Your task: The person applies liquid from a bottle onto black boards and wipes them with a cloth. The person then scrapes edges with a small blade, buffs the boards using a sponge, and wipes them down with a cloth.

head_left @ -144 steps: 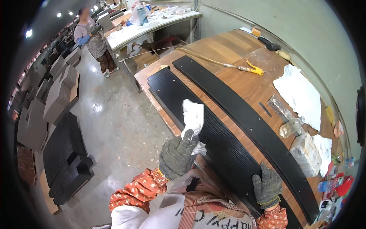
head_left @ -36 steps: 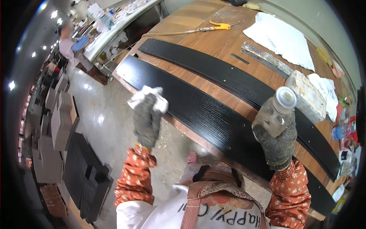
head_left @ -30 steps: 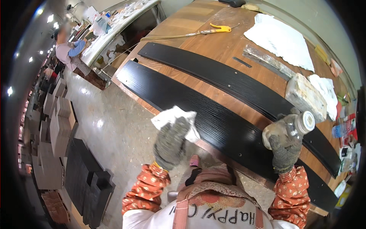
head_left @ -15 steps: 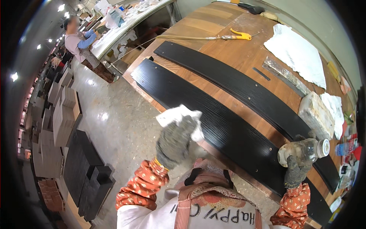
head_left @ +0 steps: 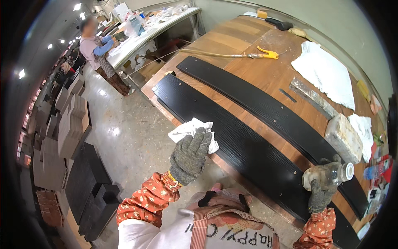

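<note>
My left hand [head_left: 190,157], in a grey knit glove, is closed on a crumpled white cloth [head_left: 185,129]. The cloth lies at the near edge of a long black wooden board [head_left: 232,143]. In my right hand [head_left: 320,195], also gloved, is a clear bottle with a white cap [head_left: 331,174], tilted on its side above the right part of that board. The fingers wrap round the bottle. A second black board [head_left: 257,110], slightly curved, lies beyond the first. Screws or small holes dot both boards.
On the wooden table [head_left: 232,31] lie a yellow air gun [head_left: 265,53] with its hose, a white cloth sheet [head_left: 323,72], a metal bar [head_left: 311,97] and a wrapped block [head_left: 343,137]. Stacked panels [head_left: 72,128] stand on the floor at left. A person [head_left: 97,52] works at a far table.
The view has shifted slightly, so the boards and table sit a little lower and further right. My left hand with the cloth looks flatter and less blurred; the bottle stays in my right hand.
</note>
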The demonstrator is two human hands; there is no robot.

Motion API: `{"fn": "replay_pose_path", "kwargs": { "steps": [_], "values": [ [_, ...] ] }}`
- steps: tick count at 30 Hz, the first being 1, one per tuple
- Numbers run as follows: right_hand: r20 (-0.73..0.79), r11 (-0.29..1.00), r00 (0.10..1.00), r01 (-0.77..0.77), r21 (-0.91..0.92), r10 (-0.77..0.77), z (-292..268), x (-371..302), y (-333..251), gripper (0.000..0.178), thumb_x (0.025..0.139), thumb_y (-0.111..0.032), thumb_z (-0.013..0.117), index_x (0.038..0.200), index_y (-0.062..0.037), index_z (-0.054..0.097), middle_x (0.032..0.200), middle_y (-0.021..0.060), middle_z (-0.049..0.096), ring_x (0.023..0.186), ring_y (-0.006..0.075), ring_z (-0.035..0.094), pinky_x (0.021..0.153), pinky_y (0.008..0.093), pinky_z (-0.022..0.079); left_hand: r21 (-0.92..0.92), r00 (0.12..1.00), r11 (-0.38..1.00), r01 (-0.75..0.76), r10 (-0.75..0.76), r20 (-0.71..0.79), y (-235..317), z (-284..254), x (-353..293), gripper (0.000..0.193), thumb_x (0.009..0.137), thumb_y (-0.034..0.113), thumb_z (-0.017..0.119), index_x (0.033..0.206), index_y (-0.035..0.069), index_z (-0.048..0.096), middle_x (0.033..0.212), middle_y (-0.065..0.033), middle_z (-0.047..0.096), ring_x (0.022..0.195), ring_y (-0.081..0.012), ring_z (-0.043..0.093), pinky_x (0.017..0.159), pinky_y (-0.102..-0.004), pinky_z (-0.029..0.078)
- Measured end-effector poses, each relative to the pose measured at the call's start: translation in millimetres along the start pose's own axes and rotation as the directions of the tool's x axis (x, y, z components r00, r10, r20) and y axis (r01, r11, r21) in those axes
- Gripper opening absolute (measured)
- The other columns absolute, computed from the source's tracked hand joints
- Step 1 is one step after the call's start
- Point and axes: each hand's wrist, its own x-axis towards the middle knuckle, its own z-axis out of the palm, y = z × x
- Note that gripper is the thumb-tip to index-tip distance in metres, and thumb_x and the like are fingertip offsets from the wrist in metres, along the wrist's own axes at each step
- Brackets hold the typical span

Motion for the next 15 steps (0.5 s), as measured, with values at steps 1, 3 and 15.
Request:
{"fn": "replay_pose_path", "kwargs": {
  "steps": [1, 3, 15],
  "values": [
    [0.001, 0.995, 1.000, -0.013, -0.099, 0.013, -3, -1, 0, 0.097, 0.070, -0.041, 0.081, 0.141, 0.0013, 0.030, 0.120, 0.0140, 0.054, 0.109, 0.0235, 0.055, 0.098, 0.0360, 0.044, 0.004, 0.998, 0.999, -0.054, 0.054, -0.033, -7, -1, 3, 0.054, 0.079, 0.003, 0.052, 0.133, 0.007, 0.049, 0.133, -0.0165, 0.052, 0.115, -0.0333, 0.055, 0.095, -0.0446, 0.043],
    [-0.004, 0.996, 1.000, 0.018, -0.092, -0.018, -1, -1, 0, 0.098, 0.070, -0.042, 0.081, 0.141, 0.0013, 0.029, 0.121, 0.0140, 0.054, 0.110, 0.0238, 0.055, 0.098, 0.0360, 0.044, -0.032, 0.992, 0.996, -0.086, 0.082, -0.093, -42, 2, 12, 0.056, 0.078, 0.001, 0.051, 0.134, 0.006, 0.049, 0.131, -0.0170, 0.054, 0.112, -0.0346, 0.056, 0.095, -0.0446, 0.044],
    [-0.047, 0.997, 0.998, -0.042, 0.059, 0.045, 9, -6, -1, 0.101, 0.067, -0.040, 0.083, 0.142, 0.0006, 0.028, 0.119, 0.0140, 0.053, 0.106, 0.0236, 0.056, 0.095, 0.0362, 0.046, 0.247, 0.904, 0.879, 0.408, -0.426, 0.025, -168, 8, 60, 0.054, 0.081, 0.003, 0.053, 0.134, 0.007, 0.047, 0.127, -0.0159, 0.055, 0.111, -0.0371, 0.053, 0.094, -0.0434, 0.045]
  ]
}}
